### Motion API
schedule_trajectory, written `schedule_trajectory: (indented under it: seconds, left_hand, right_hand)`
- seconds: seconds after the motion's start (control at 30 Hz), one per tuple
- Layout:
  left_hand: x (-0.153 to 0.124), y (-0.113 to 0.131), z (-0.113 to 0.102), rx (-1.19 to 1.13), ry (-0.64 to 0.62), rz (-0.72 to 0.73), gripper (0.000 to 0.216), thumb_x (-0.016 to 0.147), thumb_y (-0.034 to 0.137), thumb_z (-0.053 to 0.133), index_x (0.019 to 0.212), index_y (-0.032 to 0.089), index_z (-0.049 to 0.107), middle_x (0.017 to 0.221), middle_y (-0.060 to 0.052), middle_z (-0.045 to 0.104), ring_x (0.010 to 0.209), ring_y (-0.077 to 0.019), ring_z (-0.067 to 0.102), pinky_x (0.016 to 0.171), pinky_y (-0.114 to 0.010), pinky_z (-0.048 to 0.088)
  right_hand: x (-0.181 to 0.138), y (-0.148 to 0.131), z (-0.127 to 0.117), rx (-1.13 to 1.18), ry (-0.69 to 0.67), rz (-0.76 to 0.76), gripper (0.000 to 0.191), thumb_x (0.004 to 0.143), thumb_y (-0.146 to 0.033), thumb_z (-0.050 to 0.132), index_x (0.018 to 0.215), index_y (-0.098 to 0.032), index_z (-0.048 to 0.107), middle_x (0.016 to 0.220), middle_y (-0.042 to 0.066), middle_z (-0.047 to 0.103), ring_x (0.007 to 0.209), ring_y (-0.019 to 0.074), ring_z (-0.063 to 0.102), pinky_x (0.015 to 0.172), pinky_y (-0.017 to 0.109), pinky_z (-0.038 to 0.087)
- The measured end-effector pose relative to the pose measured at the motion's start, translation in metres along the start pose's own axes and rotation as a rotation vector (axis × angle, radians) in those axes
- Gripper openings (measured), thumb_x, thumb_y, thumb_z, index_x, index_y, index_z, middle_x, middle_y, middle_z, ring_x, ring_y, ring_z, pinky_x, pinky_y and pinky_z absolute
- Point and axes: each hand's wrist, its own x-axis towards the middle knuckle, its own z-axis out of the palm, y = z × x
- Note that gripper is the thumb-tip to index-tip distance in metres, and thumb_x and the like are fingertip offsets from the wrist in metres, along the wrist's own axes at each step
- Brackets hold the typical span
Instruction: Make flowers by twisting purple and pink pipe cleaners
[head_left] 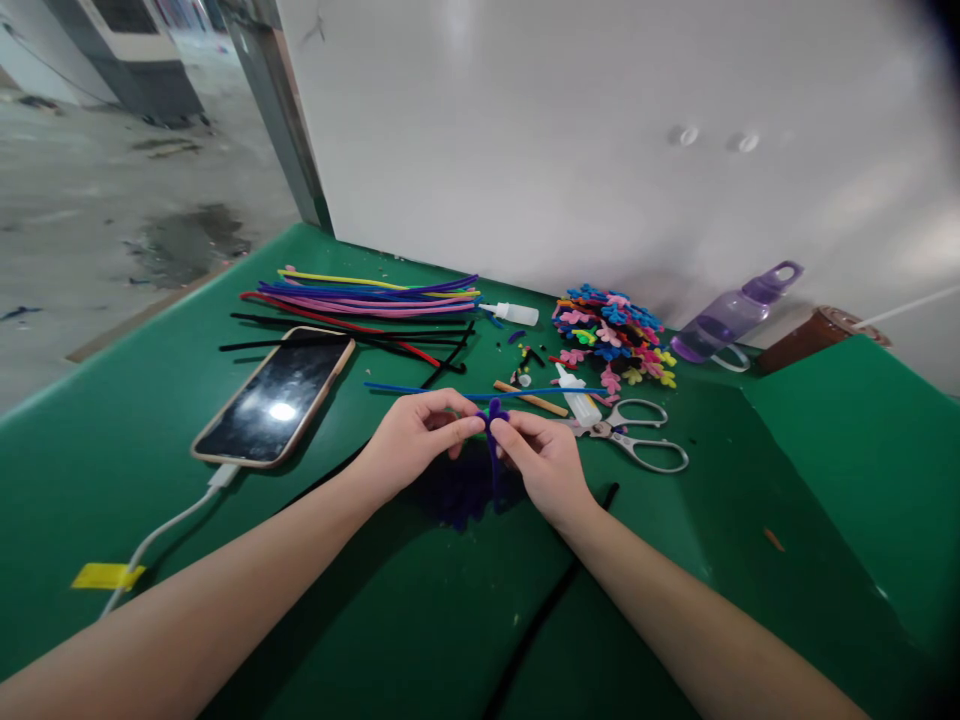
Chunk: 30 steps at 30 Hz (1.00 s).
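Observation:
Between my two hands is a purple pipe cleaner (493,410) bent into small loops, with a straight tail hanging down. My left hand (420,435) pinches its left side between thumb and fingers. On the other side, the thumb and fingers of my right hand (544,460) are closed on it too. Below the hands lies a dark purple fuzzy heap (457,500), partly in shadow. A blue pipe cleaner (409,390) lies just beyond my fingers. Scissors (637,435) rest right of my right hand, their blades partly hidden behind it.
Pipe cleaners (375,297) in several colours lie at the back left, near a charging phone (274,400). Glue bottles (577,395), a wooden stick (531,398) and a pile of fuzzy flower shapes (611,330) stand behind. A purple water bottle (731,318) and a brown cup (806,335) are at right.

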Motion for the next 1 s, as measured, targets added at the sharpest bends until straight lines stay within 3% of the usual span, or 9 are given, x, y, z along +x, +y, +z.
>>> schedule_trajectory:
  seconds: [0.17,0.4,0.67,0.83,1.0]
  left_hand:
    - [0.0004,0.0003,0.0002,-0.047,0.025,0.051,0.017,0.074,0.031,0.065,0.076,0.015,0.060,0.073,0.001,0.055,0.053,-0.0075,0.048,0.055,-0.023,0.039]
    - [-0.0001,-0.0001,0.0015,-0.049,0.009,0.047,0.015,0.077,0.029,0.062,0.078,0.014,0.059,0.076,0.002,0.052,0.053,-0.0055,0.046,0.054,-0.021,0.038]
    - [0.0010,-0.0002,-0.0015,-0.046,-0.023,0.008,0.017,0.076,0.030,0.064,0.075,0.013,0.061,0.069,0.002,0.054,0.054,-0.0058,0.046,0.054,-0.020,0.038]
    - [0.0017,-0.0013,-0.0016,-0.046,-0.037,0.036,0.015,0.077,0.029,0.063,0.077,0.014,0.063,0.073,0.001,0.056,0.055,-0.0057,0.046,0.054,-0.020,0.039]
    - [0.0013,-0.0013,-0.0013,-0.060,-0.066,0.029,0.015,0.078,0.029,0.061,0.079,0.014,0.061,0.071,0.002,0.056,0.055,-0.0061,0.046,0.054,-0.020,0.038]
  right_hand:
    - [-0.0002,0.0009,0.0008,-0.031,0.019,-0.029,0.031,0.082,-0.041,0.053,0.061,-0.017,0.054,0.058,-0.001,0.046,0.051,0.0092,0.039,0.049,0.025,0.030]
    - [0.0009,0.0037,-0.0012,-0.058,0.000,0.006,0.032,0.084,-0.040,0.050,0.061,-0.017,0.051,0.057,-0.002,0.041,0.052,0.0085,0.035,0.048,0.023,0.027]
    - [0.0007,0.0026,-0.0002,-0.115,0.003,-0.069,0.033,0.084,-0.037,0.050,0.059,-0.017,0.046,0.055,-0.004,0.031,0.050,0.0077,0.029,0.047,0.024,0.023]
    - [0.0007,-0.0005,-0.0019,-0.145,-0.024,-0.055,0.028,0.085,-0.036,0.049,0.066,-0.016,0.055,0.055,-0.004,0.036,0.051,0.0082,0.031,0.048,0.023,0.025]
    - [0.0020,0.0047,-0.0023,-0.190,-0.031,-0.069,0.029,0.084,-0.038,0.050,0.065,-0.016,0.054,0.056,-0.004,0.037,0.052,0.0080,0.031,0.048,0.023,0.025]
